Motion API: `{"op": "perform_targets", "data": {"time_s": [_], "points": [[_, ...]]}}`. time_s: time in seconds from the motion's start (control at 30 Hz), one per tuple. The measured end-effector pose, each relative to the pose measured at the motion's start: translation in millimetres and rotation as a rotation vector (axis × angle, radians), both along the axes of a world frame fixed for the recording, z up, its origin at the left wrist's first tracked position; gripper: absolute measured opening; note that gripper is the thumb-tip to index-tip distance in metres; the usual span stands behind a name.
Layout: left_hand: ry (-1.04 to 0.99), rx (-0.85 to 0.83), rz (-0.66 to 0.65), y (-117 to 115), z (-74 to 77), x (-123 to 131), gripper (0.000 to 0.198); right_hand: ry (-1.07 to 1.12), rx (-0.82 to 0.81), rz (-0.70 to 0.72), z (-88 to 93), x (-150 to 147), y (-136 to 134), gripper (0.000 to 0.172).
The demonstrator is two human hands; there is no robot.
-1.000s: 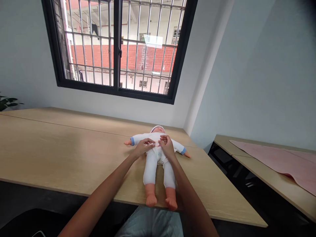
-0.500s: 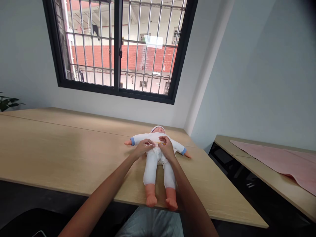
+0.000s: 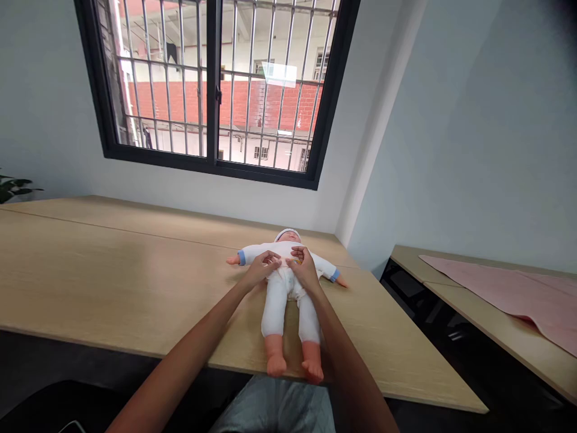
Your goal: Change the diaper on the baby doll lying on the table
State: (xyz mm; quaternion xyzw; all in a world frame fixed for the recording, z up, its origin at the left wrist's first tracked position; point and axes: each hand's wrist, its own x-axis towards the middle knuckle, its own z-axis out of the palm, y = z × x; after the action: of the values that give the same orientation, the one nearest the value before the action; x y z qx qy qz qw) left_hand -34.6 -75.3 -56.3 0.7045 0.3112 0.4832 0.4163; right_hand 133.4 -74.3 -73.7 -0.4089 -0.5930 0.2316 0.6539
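Observation:
A baby doll (image 3: 273, 310) in white clothes with blue cuffs and a white cap lies face up on the wooden table (image 3: 180, 288), its bare feet toward me. Around its hips, over the white trousers, is a white diaper (image 3: 291, 282). My left hand (image 3: 261, 267) is at the left side of the waist, its fingers closed on the diaper's upper edge. Opposite it, my right hand (image 3: 305, 269) pinches the diaper's front edge, near a small orange-yellow strip. My fingers partly hide the waistband.
A barred window (image 3: 211, 90) is in the wall behind the table. To the right, a pink cloth (image 3: 505, 291) lies on another table (image 3: 408, 257), with a dark gap between the tables. Plant leaves (image 3: 15, 187) show at the far left.
Both hands stay at the doll's waist, with only slight finger movement. The orange-yellow strip by my right hand shows less between the hands. The doll lies as before.

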Motion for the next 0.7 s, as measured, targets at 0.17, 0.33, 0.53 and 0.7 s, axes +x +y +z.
{"op": "perform_targets", "data": {"time_s": [0.17,0.33,0.53,0.7], "points": [[-0.003,0.001,0.007,1,-0.7,0,0.032,-0.039,0.016,-0.005,-1.1,1,1,0.039],[0.0,-0.001,0.027,4,-3.6,0,0.027,-0.03,0.001,-0.006,-0.3,0,-1,0.037],[0.008,-0.029,0.04,11,-8.9,-1,0.035,0.006,-0.015,-0.01,-0.7,1,0,0.039],[0.005,-0.048,0.037,14,-11.5,-1,0.038,0.045,-0.007,-0.01,0.0,1,1,0.036]]}}
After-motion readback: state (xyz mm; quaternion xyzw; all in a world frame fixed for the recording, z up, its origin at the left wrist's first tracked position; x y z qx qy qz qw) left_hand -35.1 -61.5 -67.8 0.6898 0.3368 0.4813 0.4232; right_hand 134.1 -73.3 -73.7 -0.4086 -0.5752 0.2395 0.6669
